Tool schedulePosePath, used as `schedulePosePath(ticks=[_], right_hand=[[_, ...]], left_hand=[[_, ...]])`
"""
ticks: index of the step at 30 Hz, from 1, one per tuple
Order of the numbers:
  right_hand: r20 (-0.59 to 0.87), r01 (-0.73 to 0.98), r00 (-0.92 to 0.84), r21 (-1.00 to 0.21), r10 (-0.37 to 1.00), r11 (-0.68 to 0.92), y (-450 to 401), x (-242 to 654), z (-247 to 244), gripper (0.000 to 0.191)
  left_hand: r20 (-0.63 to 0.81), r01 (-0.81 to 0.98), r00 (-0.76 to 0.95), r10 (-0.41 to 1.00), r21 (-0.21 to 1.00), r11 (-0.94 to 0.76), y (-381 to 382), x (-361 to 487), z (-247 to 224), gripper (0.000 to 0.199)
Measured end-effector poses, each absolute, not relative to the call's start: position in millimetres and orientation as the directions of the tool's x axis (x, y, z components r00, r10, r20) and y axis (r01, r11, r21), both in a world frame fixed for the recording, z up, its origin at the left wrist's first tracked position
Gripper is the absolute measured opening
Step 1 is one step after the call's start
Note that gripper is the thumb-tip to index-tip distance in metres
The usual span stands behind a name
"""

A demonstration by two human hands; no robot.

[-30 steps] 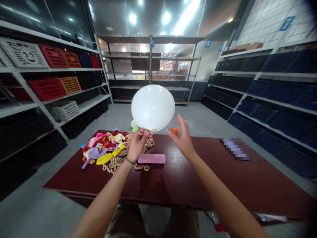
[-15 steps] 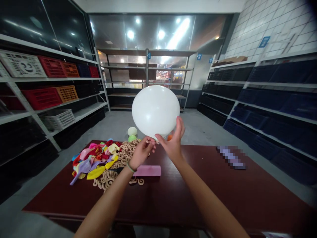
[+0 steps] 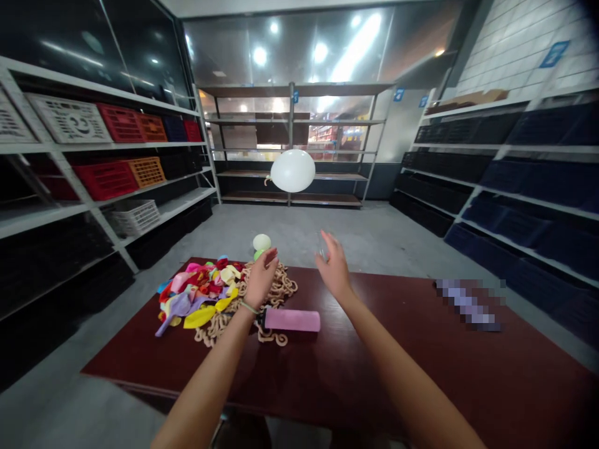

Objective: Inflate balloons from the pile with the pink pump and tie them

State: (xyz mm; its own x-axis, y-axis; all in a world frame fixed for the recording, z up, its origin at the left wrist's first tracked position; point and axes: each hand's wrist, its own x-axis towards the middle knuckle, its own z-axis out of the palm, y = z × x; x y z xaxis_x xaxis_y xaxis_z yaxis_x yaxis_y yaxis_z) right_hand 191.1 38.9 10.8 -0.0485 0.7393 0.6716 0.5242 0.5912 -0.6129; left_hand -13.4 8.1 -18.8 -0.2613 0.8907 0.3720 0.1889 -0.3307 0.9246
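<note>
A white inflated balloon (image 3: 293,171) floats in the air beyond the table, apart from both hands, with a beige clip or tie (image 3: 267,180) at its neck. My left hand (image 3: 262,274) is raised over the pile of beige hook-like pieces (image 3: 283,284), fingers apart and holding nothing. To its right, my right hand (image 3: 333,262) is lifted with fingers spread and nothing in it. Below and between them lies a pink cylindrical pump (image 3: 294,320), its dark end partly behind my left wrist. Left of my left hand, uninflated balloons (image 3: 201,290) of many colours are heaped.
The dark red table (image 3: 365,362) has a blurred-out purple item (image 3: 468,305) at its right. Past the far edge, a pale balloon (image 3: 261,242) and a green balloon (image 3: 258,254) show. Shelves with crates (image 3: 105,179) line the left; an open rack (image 3: 291,137) stands behind.
Both hands have let go of the white balloon, which has moved away beyond the table. The hands have opened and drawn apart from it. The camera view has shifted slightly.
</note>
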Motion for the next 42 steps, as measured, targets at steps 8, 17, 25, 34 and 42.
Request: schedulePosePath(ticks=[8, 17, 25, 34, 42], right_hand=[[0.595, 0.358, -0.238, -0.681, 0.767, 0.639, 28.7, 138.3, -22.2, 0.027], [0.412, 0.352, -0.626, -0.609, 0.662, 0.711, 16.8, 26.8, -64.5, 0.025], [0.299, 0.358, -0.784, -0.498, 0.544, 0.79, 38.2, -43.2, -88.7, 0.034], [0.223, 0.386, -0.813, -0.486, 0.538, 0.784, 48.1, -32.5, -101.0, 0.034], [0.264, 0.346, -0.768, -0.596, 0.584, 0.724, 50.8, -4.3, -72.2, 0.037]], left_hand=[[0.437, 0.416, -0.37, 0.82, 0.867, -0.274, -29.8, -72.1, -44.2, 0.03], [0.515, 0.703, -0.412, 0.752, 0.705, -0.098, -79.8, -169.1, -95.7, 0.029], [0.565, 0.765, -0.415, 0.713, 0.64, -0.062, -81.7, -180.6, -108.4, 0.026], [0.421, 0.857, -0.1, 0.902, 0.496, -0.137, -75.9, -175.5, -114.0, 0.019], [0.497, 0.867, -0.184, 0.848, 0.489, -0.099, -73.8, -179.4, -116.3, 0.018]])
